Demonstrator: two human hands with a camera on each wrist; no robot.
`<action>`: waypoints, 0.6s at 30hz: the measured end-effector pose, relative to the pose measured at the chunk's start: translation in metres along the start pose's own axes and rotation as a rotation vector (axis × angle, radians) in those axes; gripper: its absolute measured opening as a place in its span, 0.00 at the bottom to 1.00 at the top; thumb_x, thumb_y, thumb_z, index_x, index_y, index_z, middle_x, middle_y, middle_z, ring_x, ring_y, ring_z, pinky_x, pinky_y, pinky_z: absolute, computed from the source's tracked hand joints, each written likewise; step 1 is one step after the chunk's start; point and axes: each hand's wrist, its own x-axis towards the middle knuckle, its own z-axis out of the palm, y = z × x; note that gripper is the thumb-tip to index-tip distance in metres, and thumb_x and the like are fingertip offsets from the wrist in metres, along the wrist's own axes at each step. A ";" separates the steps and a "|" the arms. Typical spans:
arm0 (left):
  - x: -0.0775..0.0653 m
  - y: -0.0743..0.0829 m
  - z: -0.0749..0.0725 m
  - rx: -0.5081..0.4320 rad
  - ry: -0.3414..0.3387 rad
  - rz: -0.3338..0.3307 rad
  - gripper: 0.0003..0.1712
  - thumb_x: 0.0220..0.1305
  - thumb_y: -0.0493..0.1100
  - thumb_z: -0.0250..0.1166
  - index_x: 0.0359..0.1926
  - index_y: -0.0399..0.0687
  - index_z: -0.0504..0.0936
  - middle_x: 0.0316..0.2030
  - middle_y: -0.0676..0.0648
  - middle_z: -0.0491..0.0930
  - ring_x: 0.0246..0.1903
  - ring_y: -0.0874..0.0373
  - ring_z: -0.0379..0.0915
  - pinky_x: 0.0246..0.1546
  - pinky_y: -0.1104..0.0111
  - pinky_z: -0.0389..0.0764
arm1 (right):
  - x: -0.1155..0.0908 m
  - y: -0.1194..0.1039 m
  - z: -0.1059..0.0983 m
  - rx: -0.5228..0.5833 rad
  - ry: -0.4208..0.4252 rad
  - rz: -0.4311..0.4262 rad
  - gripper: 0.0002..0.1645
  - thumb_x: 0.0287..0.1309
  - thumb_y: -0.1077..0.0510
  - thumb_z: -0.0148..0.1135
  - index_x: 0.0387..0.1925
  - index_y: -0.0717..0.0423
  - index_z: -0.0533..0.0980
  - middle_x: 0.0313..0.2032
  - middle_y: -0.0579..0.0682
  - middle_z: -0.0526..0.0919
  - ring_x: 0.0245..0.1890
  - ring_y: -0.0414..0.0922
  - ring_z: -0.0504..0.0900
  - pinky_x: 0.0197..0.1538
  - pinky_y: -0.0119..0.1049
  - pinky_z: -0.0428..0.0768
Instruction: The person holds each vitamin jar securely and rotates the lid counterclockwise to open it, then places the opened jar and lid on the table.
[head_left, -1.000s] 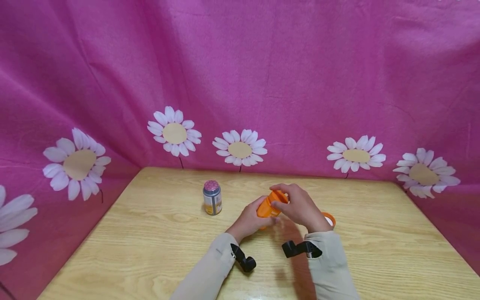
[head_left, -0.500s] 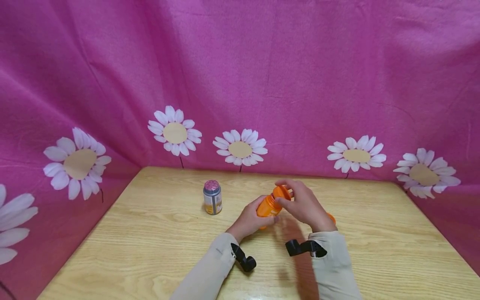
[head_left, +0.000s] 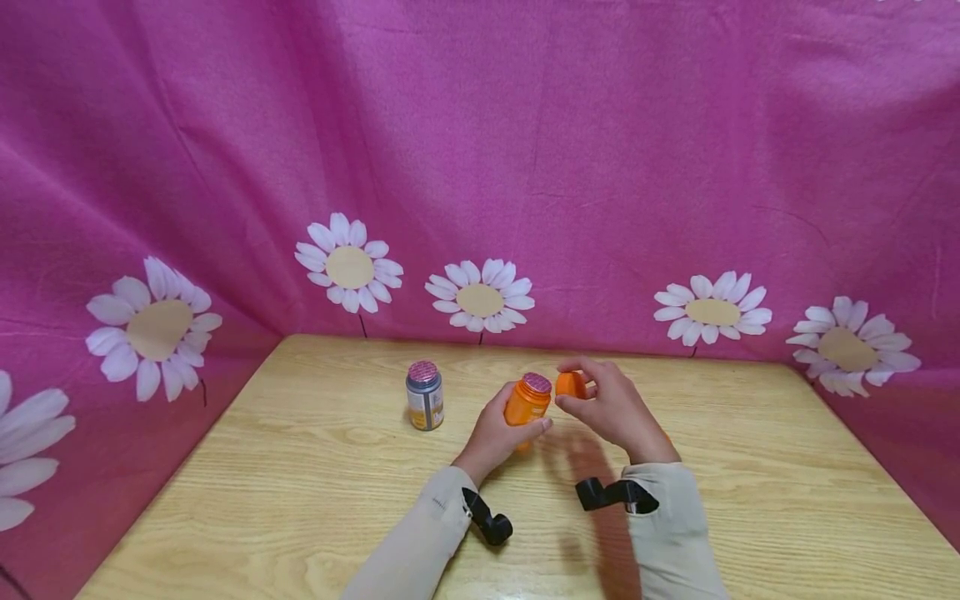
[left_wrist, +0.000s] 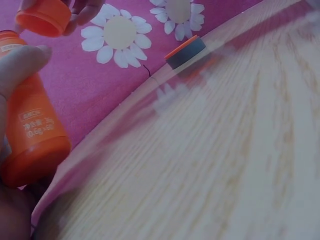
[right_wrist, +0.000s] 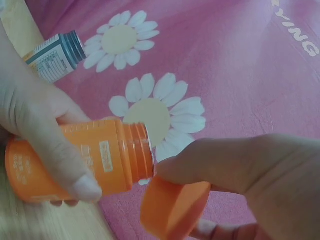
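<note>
My left hand (head_left: 489,435) grips an orange bottle (head_left: 527,406), its fingers and thumb wrapped round the body. The bottle's mouth is covered by a pink patterned seal, and its screw thread shows bare in the right wrist view. Just to the right, my right hand (head_left: 617,410) pinches an orange cap (head_left: 570,385) between thumb and fingers. The cap is off the bottle, with a small gap between them in the head view. In the left wrist view the cap (left_wrist: 46,19) hangs near the bottle's neck.
A grey bottle (head_left: 425,408) with a pink seal on its top stands uncapped on the wooden table (head_left: 337,483), left of my hands. A grey cap with an orange inside (left_wrist: 186,53) lies on the table, mostly hidden by my right wrist in the head view. Pink flowered cloth (head_left: 600,167) hangs behind.
The orange cap has come off the bottle's neck and moved right in my right hand. The left hand has turned the bottle more upright, and its pink seal now shows.
</note>
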 end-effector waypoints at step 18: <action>0.001 -0.002 -0.003 -0.011 0.185 0.044 0.31 0.56 0.52 0.71 0.60 0.59 0.70 0.50 0.52 0.78 0.46 0.55 0.73 0.50 0.59 0.74 | -0.005 0.014 -0.002 -0.104 -0.092 0.228 0.35 0.49 0.55 0.68 0.55 0.72 0.71 0.41 0.61 0.77 0.35 0.50 0.75 0.37 0.38 0.76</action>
